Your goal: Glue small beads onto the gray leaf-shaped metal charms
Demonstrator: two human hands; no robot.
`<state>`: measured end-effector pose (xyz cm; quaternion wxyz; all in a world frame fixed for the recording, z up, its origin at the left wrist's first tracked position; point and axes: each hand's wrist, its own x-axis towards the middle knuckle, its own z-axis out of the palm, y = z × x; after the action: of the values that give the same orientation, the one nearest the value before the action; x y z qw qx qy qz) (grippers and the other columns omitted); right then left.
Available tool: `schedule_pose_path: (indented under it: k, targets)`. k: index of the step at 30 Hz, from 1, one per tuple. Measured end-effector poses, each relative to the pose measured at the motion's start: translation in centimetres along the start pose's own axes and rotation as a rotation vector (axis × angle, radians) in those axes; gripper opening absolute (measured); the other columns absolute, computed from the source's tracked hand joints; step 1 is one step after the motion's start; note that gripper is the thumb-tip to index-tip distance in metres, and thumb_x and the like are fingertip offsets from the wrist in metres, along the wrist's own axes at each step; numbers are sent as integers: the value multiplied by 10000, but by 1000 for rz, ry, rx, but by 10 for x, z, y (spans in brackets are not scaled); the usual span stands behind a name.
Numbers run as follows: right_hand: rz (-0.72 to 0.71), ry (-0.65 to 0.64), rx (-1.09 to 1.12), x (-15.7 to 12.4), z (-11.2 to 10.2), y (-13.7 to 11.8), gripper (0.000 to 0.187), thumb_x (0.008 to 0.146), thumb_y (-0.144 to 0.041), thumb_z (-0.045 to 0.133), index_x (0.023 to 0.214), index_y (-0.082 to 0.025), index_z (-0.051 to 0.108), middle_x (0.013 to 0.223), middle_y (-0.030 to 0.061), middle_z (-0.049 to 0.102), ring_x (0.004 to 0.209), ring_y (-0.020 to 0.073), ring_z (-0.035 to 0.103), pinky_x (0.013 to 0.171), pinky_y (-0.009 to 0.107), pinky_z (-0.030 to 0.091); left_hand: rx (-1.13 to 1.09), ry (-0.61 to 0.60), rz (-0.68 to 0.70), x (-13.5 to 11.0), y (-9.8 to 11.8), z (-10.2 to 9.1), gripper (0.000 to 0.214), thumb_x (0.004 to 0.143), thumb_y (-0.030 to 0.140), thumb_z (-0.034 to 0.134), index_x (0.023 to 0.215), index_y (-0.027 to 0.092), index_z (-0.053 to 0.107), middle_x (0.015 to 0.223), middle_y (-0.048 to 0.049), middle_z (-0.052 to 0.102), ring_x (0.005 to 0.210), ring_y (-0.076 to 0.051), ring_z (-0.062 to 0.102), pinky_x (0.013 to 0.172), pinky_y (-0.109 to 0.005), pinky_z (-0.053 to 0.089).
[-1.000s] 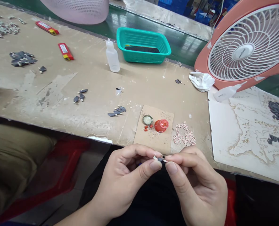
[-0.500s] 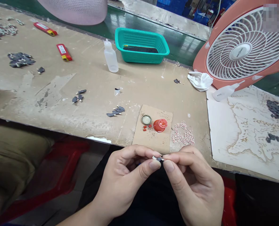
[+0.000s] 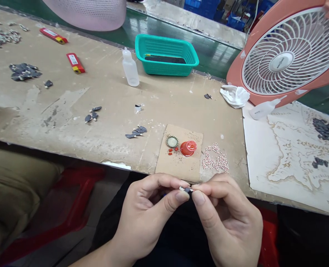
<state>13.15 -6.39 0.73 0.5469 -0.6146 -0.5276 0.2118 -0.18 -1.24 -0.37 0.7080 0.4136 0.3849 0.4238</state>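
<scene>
Just in front of the table's near edge, my left hand [image 3: 148, 211] and my right hand [image 3: 228, 218] meet fingertip to fingertip. Both pinch one tiny dark piece with pale beads [image 3: 186, 190] between thumb and forefinger. On the table just beyond lies a small cardboard square [image 3: 178, 165] bearing a metal bottle cap [image 3: 172, 141], a red cap [image 3: 188, 148] and a few red beads. A patch of small pale beads [image 3: 216, 159] lies to its right. Little clusters of dark pieces [image 3: 136, 132] sit to its left.
A teal basket [image 3: 166, 55] and a squeeze bottle [image 3: 130, 68] stand at the back. A pink fan [image 3: 289, 55] leans at the right, with a crumpled cloth [image 3: 235, 95], a lying bottle [image 3: 263, 109] and a stained white sheet [image 3: 292, 155]. Two red lighters [image 3: 75, 62] lie far left.
Almost nothing: my hands keep pinching the small piece and have shifted very slightly to the left, with small finger adjustments.
</scene>
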Motion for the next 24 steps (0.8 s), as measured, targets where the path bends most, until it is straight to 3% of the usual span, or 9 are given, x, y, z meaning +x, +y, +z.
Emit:
schedule_pose_path:
  k: [16, 24]
  targets:
    - [-22, -116, 1, 1, -2, 2, 151, 856, -115, 671, 917, -237, 738, 678, -28, 591, 566, 93, 540, 491, 211, 457, 40, 85, 121, -2, -5, 0, 143, 731, 82, 820, 708, 221, 793, 757, -10, 781, 710, -164, 747, 679, -192, 618]
    - [11, -89, -2, -1, -5, 8, 125, 875, -169, 688, 926, -265, 749, 712, -23, 647, 603, 104, 593, 518, 210, 487, 19, -20, 23, 3, -1, -4, 93, 763, 136, 822, 785, 222, 793, 770, -14, 787, 700, -151, 746, 661, -169, 595]
